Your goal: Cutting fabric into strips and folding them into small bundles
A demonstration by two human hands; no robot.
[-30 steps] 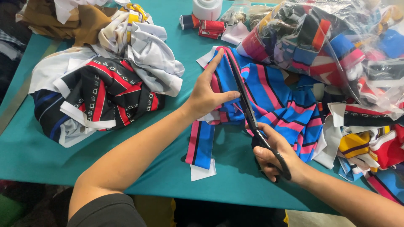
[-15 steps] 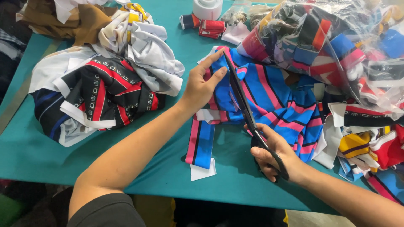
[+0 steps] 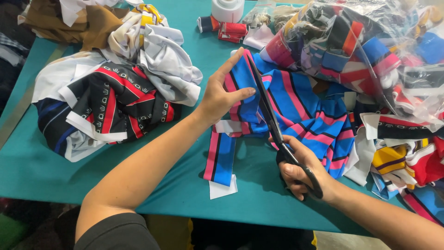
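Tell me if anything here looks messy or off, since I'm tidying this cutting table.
Fabric scraps lie loose at the table's right edge beside a bulging clear bag. Crumpled garments are heaped left. The left hand pins striped cloth; the right hand works black scissors. Nothing looks damaged.

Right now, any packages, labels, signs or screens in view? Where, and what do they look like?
Clear plastic bag: top right on the teal table, bulging, stuffed with striped fabric scraps in red, blue, black, white.
White tape-like roll: top centre, round.
No signs or screens visible.
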